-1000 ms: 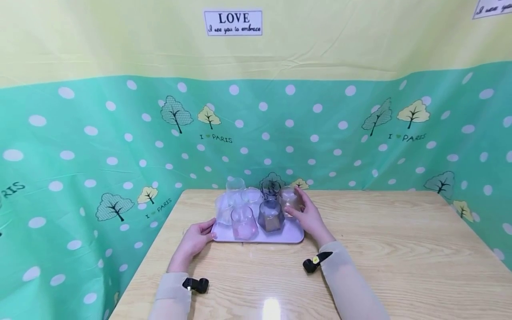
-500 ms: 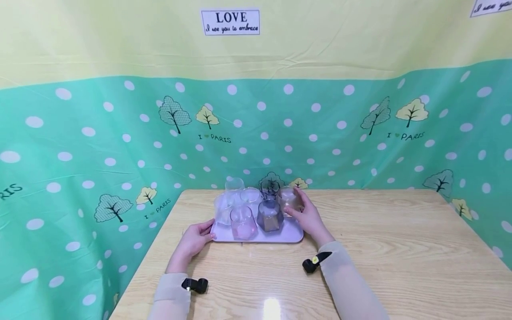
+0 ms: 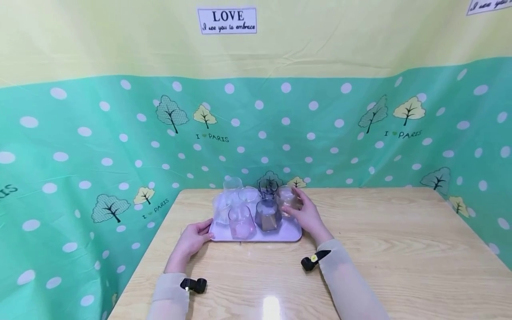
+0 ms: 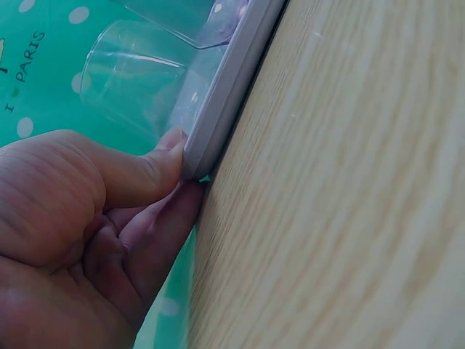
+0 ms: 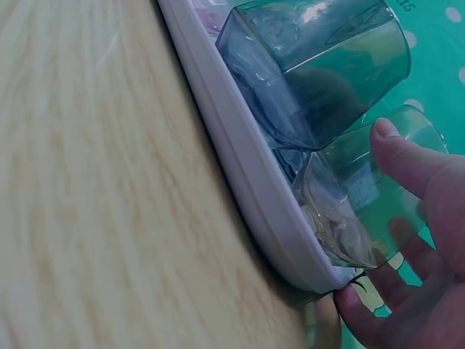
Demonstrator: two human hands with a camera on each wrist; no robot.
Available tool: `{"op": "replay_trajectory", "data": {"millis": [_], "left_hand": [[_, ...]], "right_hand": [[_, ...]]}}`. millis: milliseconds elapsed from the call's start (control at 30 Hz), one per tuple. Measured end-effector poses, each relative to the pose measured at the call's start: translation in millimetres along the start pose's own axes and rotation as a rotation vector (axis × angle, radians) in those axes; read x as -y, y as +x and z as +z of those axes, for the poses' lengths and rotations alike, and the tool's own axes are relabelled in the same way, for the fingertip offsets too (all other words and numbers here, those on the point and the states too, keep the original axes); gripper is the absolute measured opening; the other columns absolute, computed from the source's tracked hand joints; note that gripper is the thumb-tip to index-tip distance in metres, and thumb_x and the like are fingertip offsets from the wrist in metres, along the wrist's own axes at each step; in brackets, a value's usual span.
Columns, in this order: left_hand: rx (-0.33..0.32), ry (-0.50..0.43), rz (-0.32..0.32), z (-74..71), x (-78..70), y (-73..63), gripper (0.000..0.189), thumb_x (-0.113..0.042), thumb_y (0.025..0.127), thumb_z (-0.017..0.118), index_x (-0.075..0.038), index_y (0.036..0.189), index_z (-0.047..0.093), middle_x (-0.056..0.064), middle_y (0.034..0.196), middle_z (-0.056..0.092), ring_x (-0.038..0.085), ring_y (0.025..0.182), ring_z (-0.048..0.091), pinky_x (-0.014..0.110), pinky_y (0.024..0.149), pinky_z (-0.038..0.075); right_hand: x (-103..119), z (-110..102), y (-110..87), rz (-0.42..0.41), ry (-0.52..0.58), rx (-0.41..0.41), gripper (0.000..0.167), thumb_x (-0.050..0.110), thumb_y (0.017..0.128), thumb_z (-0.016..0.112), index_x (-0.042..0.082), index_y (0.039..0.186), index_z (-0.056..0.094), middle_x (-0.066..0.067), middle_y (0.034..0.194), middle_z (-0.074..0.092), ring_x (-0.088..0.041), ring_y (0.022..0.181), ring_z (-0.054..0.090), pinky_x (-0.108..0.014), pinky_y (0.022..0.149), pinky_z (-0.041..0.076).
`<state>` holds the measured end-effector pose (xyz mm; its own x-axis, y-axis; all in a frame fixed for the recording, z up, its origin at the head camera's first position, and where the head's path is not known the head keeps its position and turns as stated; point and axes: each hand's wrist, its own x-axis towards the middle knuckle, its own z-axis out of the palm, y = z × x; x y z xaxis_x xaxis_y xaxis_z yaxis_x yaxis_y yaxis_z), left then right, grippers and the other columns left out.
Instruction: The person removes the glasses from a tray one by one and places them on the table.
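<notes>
A pale lilac tray (image 3: 289,232) on the table carries several drinking glasses. My left hand (image 3: 192,241) pinches its near left corner; in the left wrist view the thumb (image 4: 161,161) lies on the rim and fingers sit below. At the right end, my right hand (image 3: 310,218) grips an amber glass (image 3: 286,203), thumb (image 5: 396,145) on the near side, fingers partly hidden behind. One lower finger lies by the tray's edge. Beside it stands a smoky grey faceted glass (image 3: 268,218), then a pinkish glass (image 3: 242,226). Clear glasses (image 3: 221,208) and a dark glass (image 3: 267,186) stand behind.
The wooden table (image 3: 384,249) stretches far to the right and toward the front. A green and yellow patterned cloth (image 3: 240,115) hangs right behind the table's back edge and along both sides. Some glasses overlap one another in the head view.
The head view has shifted slightly, so everything appears a little further left. Both hands keep their places on the tray and the amber glass.
</notes>
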<state>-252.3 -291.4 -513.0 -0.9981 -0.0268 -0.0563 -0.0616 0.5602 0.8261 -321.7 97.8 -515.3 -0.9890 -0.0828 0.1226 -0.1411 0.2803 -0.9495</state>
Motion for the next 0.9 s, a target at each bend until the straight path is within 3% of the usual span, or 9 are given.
{"op": "replay_trajectory", "data": {"millis": [333, 567, 900], "left_hand": [[-0.003, -0.046, 0.003, -0.3, 2.1, -0.9, 0.052, 0.005, 0.099, 0.069, 0.006, 0.150, 0.055, 0.025, 0.150, 0.056, 0.039, 0.139, 0.054, 0.048, 0.115, 0.046], [0.032, -0.198, -0.053, 0.5, 1.8, -2.1, 0.055, 0.010, 0.100, 0.066, 0.006, 0.153, 0.052, 0.028, 0.155, 0.049, 0.041, 0.139, 0.056, 0.033, 0.090, 0.064], [0.013, -0.169, -0.052, 2.3, -0.5, -0.7, 0.055, 0.010, 0.099, 0.067, 0.007, 0.152, 0.053, 0.029, 0.154, 0.051, 0.041, 0.138, 0.056, 0.030, 0.089, 0.064]], "right_hand": [[2.5, 1.0, 0.1, -0.013, 0.020, -0.028, 0.094, 0.024, 0.089, 0.089, 0.012, 0.166, 0.037, -0.015, 0.165, 0.045, -0.043, 0.145, 0.049, -0.053, 0.118, 0.046], [3.5, 1.2, -0.1, -0.015, 0.019, -0.040, 0.095, 0.024, 0.086, 0.092, 0.011, 0.164, 0.040, -0.016, 0.163, 0.048, -0.042, 0.144, 0.050, -0.052, 0.117, 0.047], [6.2, -0.5, -0.8, 0.002, 0.050, -0.063, 0.091, 0.020, 0.087, 0.092, 0.007, 0.162, 0.042, -0.018, 0.161, 0.049, -0.042, 0.142, 0.052, -0.049, 0.117, 0.048]]}}
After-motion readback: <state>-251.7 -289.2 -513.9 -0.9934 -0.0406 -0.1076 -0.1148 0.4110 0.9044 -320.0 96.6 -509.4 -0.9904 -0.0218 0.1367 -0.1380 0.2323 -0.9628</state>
